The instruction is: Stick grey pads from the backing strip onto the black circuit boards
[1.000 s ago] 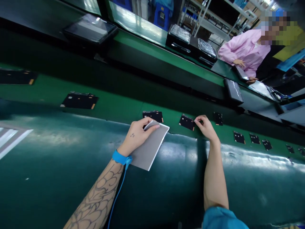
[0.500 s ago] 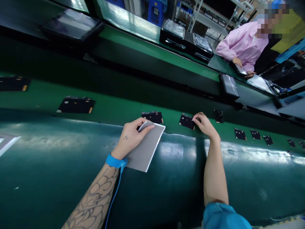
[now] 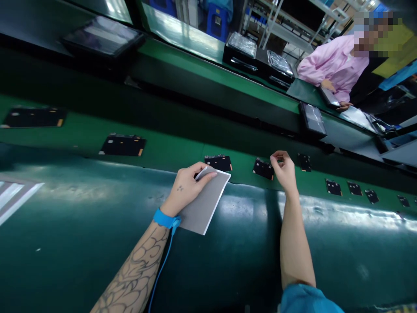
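Note:
My left hand (image 3: 186,189) rests on a grey flat pad (image 3: 205,203) lying on the dark green work surface (image 3: 81,226), fingers curled over its far edge; a blue wrist strap (image 3: 163,218) with a cord is on that wrist. My right hand (image 3: 284,170) is raised just above the green conveyor belt (image 3: 169,148), fingertips pinched together beside a small black circuit board (image 3: 263,168). What the pinch holds is too small to make out. Another black board (image 3: 219,162) lies just beyond my left hand.
Several more black boards lie along the belt, larger ones to the left (image 3: 123,144) and smaller ones to the right (image 3: 334,187). Dark trays (image 3: 102,37) and a tablet-like panel (image 3: 312,118) sit on the far bench. A person in a pink coat (image 3: 332,67) works at the far right.
My right hand has lifted off the small black board and drawn slightly right, fingers pinched. The boards on the belt have shifted a little to the right. My left hand stays on the pad.

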`<action>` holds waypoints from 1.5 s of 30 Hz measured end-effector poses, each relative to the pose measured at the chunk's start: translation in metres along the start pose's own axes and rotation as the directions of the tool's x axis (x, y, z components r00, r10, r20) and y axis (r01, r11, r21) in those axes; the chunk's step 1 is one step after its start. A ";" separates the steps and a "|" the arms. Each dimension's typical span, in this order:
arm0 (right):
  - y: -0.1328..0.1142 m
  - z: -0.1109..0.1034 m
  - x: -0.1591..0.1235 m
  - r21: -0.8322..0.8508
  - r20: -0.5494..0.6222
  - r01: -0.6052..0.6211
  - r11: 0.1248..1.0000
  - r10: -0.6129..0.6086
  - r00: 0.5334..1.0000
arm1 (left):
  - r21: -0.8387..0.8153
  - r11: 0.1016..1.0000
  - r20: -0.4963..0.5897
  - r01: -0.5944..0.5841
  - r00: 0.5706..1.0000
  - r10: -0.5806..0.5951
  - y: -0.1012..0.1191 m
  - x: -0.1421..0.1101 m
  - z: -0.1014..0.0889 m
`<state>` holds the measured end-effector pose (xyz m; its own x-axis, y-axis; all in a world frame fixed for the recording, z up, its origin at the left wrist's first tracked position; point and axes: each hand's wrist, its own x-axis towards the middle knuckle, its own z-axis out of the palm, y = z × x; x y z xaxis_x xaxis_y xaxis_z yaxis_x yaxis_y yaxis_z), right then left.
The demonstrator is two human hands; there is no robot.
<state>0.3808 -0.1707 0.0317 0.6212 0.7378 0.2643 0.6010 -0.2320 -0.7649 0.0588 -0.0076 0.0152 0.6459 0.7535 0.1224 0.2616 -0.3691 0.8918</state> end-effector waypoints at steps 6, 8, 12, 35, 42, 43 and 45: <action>-0.076 0.066 -0.029 0.189 0.223 0.236 0.953 -0.275 0.935 | -0.028 1.000 -0.012 -0.011 1.000 0.010 0.002 0.001 0.002; -0.091 0.082 -0.038 0.241 0.250 0.263 0.934 -0.322 0.913 | -0.029 0.999 -0.008 -0.013 1.000 0.013 0.004 0.001 0.003; -0.098 0.099 -0.048 0.280 0.242 0.252 0.926 -0.322 0.915 | -0.040 0.999 0.008 -0.022 1.000 0.023 0.005 0.001 0.003; -0.087 0.111 -0.052 0.176 0.314 0.202 0.963 -0.249 0.916 | 0.005 0.997 0.046 -0.075 0.996 0.075 0.005 0.002 0.004; -0.083 0.108 -0.048 0.188 0.335 0.177 0.966 -0.233 0.913 | 0.035 0.995 0.058 -0.089 0.995 0.087 0.003 0.001 0.004; -0.078 0.104 -0.044 0.210 0.309 0.149 0.966 -0.211 0.927 | 0.040 0.996 0.055 -0.084 0.995 0.082 0.003 0.002 0.003; -0.061 0.087 -0.032 0.261 0.233 0.067 0.963 -0.130 0.964 | 0.039 0.997 0.045 -0.065 0.997 0.063 0.005 0.002 0.001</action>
<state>0.2801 -0.1248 0.0190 0.4030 0.8889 0.2176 0.4891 -0.0083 -0.8722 0.0619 -0.0088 0.0191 0.6927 0.7036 0.1587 0.2468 -0.4379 0.8645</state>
